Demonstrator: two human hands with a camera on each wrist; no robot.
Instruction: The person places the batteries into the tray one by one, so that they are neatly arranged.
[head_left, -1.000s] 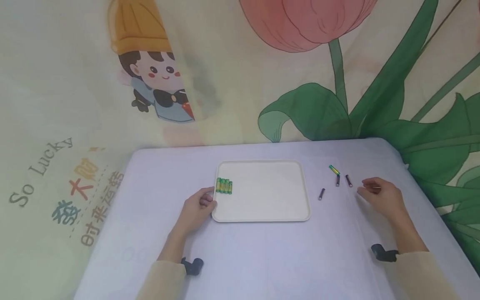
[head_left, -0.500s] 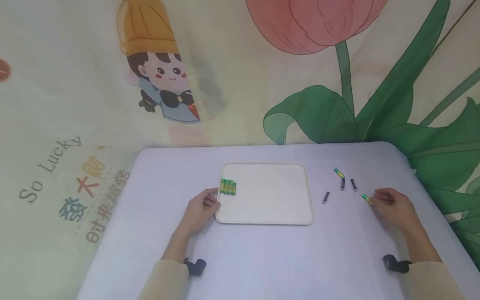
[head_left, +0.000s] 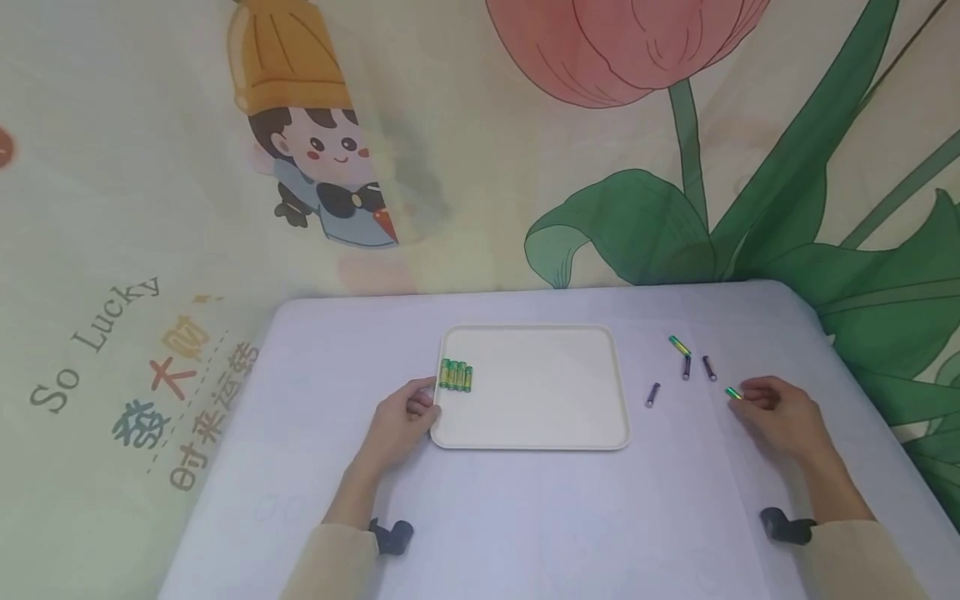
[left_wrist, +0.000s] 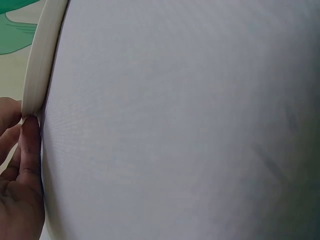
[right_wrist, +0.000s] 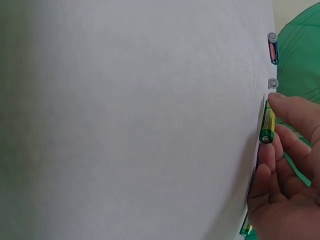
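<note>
A cream tray (head_left: 592, 417) lies mid-table with a row of several green batteries (head_left: 456, 375) at its left edge. My left hand (head_left: 422, 404) grips the tray's near-left rim; the left wrist view shows its fingers (left_wrist: 27, 150) against the tray rim (left_wrist: 42, 65). My right hand (head_left: 746, 398) is on the table to the tray's right and pinches one green battery (head_left: 733, 393), seen between thumb and fingers in the right wrist view as battery (right_wrist: 268, 125).
Loose on the table right of the tray lie another green battery (head_left: 678, 345) and three dark batteries (head_left: 686, 367), (head_left: 708, 367), (head_left: 652, 394). A printed curtain hangs behind. The table's right edge is close to my right hand.
A green battery now sticks out from my right hand's fingertips; one second ago it was hidden under that hand. The left hand has kept its hold on the tray.
</note>
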